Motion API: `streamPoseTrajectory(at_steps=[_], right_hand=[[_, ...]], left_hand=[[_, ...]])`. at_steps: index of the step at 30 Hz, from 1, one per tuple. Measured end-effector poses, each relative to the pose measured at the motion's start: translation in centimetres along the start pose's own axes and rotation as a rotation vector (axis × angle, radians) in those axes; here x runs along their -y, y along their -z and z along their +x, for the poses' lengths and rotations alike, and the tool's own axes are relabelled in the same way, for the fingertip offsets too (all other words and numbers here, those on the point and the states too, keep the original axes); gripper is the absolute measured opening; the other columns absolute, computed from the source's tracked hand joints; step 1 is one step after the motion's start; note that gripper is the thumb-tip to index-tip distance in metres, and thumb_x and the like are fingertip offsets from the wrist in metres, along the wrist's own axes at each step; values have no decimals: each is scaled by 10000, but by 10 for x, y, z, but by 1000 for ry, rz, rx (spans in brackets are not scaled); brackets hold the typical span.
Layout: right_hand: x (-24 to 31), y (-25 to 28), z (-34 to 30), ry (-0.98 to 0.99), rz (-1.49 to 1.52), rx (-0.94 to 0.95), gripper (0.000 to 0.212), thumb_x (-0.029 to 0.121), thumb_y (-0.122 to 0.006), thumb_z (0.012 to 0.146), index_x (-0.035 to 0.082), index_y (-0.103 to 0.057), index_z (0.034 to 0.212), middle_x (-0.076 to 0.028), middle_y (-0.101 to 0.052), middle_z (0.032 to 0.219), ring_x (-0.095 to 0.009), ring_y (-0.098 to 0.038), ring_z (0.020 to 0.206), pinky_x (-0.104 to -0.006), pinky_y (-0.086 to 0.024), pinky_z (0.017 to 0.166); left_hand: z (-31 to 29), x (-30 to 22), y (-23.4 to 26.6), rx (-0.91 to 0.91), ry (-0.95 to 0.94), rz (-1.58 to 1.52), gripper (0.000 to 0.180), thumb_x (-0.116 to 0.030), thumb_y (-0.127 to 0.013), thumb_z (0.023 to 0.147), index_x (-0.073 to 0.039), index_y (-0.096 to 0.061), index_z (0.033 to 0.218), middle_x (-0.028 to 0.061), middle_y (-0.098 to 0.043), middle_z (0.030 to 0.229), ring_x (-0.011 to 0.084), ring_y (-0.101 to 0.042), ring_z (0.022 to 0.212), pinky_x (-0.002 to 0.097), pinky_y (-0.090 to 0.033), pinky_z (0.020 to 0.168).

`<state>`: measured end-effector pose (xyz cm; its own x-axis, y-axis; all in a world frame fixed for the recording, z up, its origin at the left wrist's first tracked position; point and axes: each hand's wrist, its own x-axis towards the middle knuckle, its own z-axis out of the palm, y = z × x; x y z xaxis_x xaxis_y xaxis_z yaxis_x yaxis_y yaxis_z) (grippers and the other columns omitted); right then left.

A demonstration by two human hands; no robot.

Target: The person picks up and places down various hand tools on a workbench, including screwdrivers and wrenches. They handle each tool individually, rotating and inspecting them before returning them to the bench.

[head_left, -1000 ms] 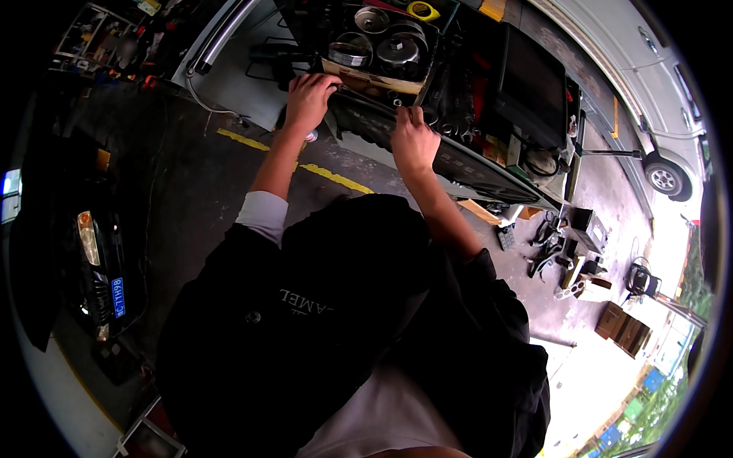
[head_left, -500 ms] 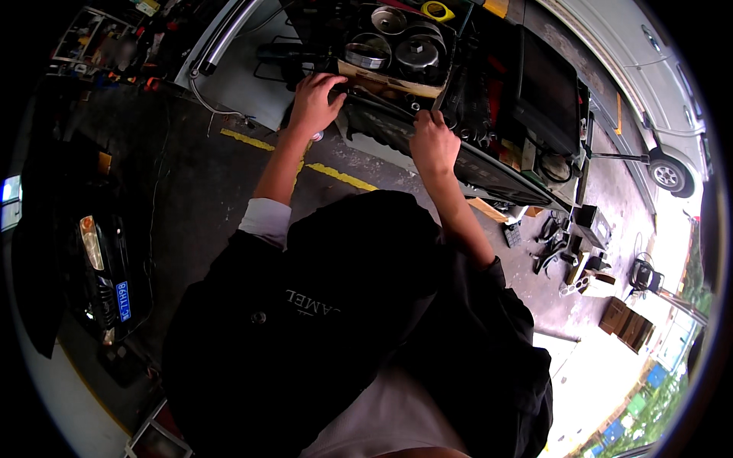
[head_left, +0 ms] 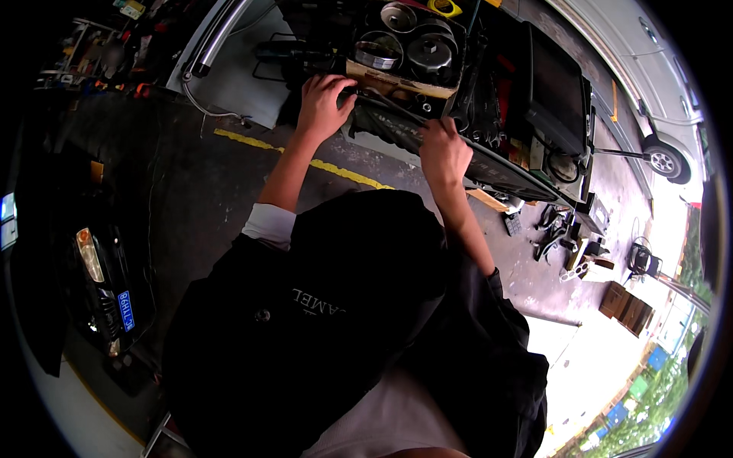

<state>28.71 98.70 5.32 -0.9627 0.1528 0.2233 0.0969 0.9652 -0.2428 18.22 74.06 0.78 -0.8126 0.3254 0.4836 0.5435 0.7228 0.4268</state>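
My right hand (head_left: 445, 153) is closed at the front edge of a tool cart (head_left: 496, 172), its fingertips pinched on the end of a long thin metal tool (head_left: 397, 105). The tool slants along the cart's front toward my left hand (head_left: 324, 111). That hand is open and curved, thumb and fingers apart, beside the cart's left front corner. Whether it touches the tool's far end is hard to make out. Just beyond the tool stands a cardboard-fronted box (head_left: 401, 79) with several round metal cups, one a cap-shaped piece (head_left: 429, 55). A small socket-like ring (head_left: 425, 107) lies near my right fingertips.
Several wrenches (head_left: 489, 133) and a dark screen (head_left: 551, 88) lie to the right on the cart. A yellow tape measure (head_left: 444, 8) is at the back. Boxes (head_left: 626, 305) and loose parts (head_left: 553, 233) sit on the floor at right; a black car bumper (head_left: 107, 282) is at left.
The view has shifted slightly. My right hand has come a little toward me relative to the cart, and the thin tool's near end with it. My left hand stays by the corner.
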Motion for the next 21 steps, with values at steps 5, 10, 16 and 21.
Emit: streamPoseTrajectory(at_steps=[5,10,16,21], right_hand=[[-47,47,-4,-127,-15,-139,76,152,-702,816,160,-741,882,-29,-694,939,-273,-701,840,-396,-562,677],[-66,52,-20,-145,207,-44,94,171,-708,865,99,-732,920,-94,-703,937,-345,-686,844,-447,-535,712],[-78,17,-53,-183,572,166,138,140,-744,850,19,-717,910,-144,-688,845,-315,-689,762,-414,-529,684],[-73,21,-63,-307,841,266,217,166,-741,909,-33,-708,990,-110,-689,820,-200,-659,492,-310,-491,432]], left_hand=[[-5,-6,2,-74,10,13,267,-176,-713,888,-152,-694,1153,59,-663,1154,302,-596,1102,445,-407,1049],[-22,-48,-4,-167,22,-115,216,-115,-678,878,-127,-692,1093,61,-684,1083,301,-609,1039,439,-430,994],[-47,-107,-27,69,36,-509,215,-124,-685,908,-78,-681,1118,94,-704,978,321,-654,964,413,-522,873],[-57,-146,-39,243,155,-779,266,-135,-676,950,-45,-638,1197,113,-717,1071,276,-714,974,365,-568,824]])
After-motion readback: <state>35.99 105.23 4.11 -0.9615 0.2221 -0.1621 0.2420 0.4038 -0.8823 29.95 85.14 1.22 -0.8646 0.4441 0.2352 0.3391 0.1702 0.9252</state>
